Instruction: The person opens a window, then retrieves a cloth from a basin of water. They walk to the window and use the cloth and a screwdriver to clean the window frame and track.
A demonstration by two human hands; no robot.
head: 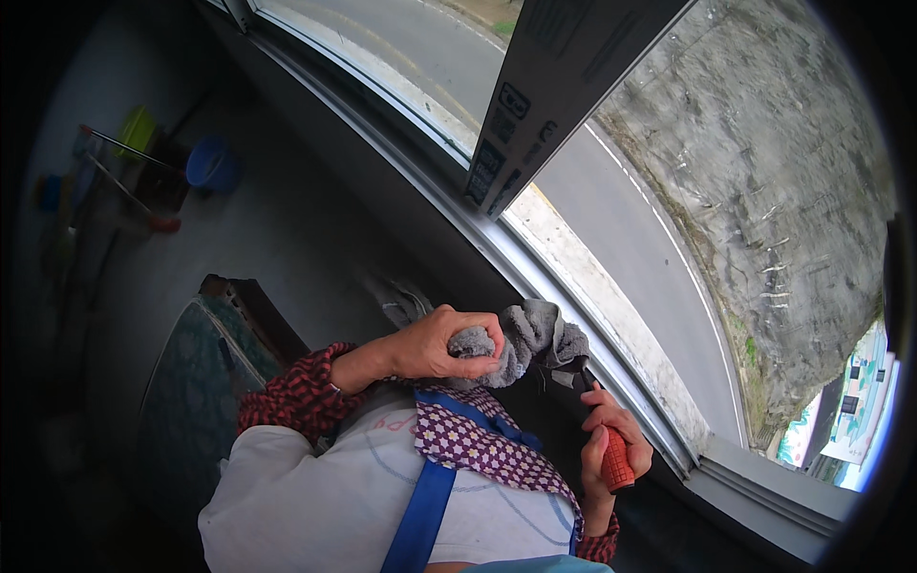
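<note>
My left hand (437,344) grips a bunched grey terry cloth (544,333) in front of my chest. One folded end pokes out between thumb and fingers, and the rest spreads right to the window track (530,265). Lower right, my right hand (616,437) is closed around the orange ridged handle (617,462) of a tool, perhaps a screwdriver. Its thin dark shaft points up to the cloth's right edge. Whether the tip touches or enters the cloth is hidden.
A sliding window frame post (530,136) bearing printed labels rises from the track. Outside lie a road (630,215) and a rock slope (759,165). A green-topped stool or chair (193,387) stands left. A blue bucket (213,166) and long-handled cleaning tools (132,150) are farther off on the floor.
</note>
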